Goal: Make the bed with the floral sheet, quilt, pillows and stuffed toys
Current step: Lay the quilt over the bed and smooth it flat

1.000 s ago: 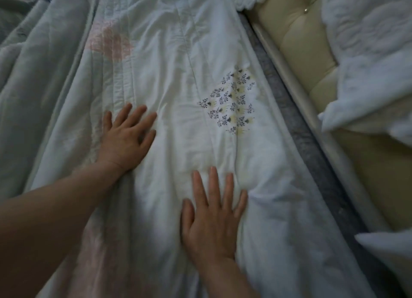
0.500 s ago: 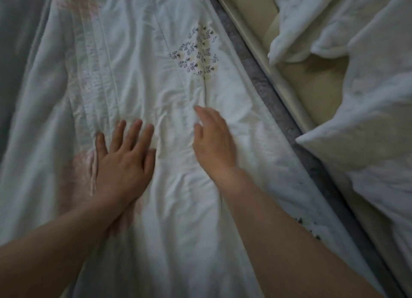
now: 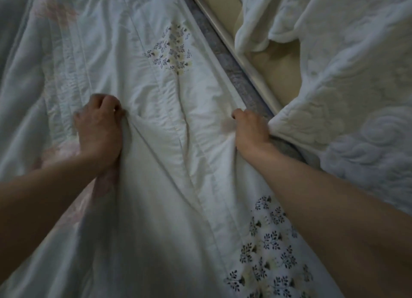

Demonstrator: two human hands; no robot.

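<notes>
The white floral sheet (image 3: 156, 92), printed with small dark flower clusters, lies spread over the bed and fills most of the view. My left hand (image 3: 100, 128) is closed on a raised fold of it at centre left. My right hand (image 3: 250, 130) grips the sheet's right edge, beside the grey mattress side (image 3: 225, 52). A fluffy white quilt (image 3: 356, 86) with a raised swirl pattern lies bunched at the right, touching my right hand. No pillows or stuffed toys are in sight.
A cream padded bed frame (image 3: 283, 79) runs diagonally behind the mattress edge, partly covered by the quilt. A pale grey-green cover (image 3: 15, 59) lies along the left side.
Both hands were flat on the sheet, smoothing it. Now both have closed on the fabric, the right one having shifted out to the sheet's right edge.
</notes>
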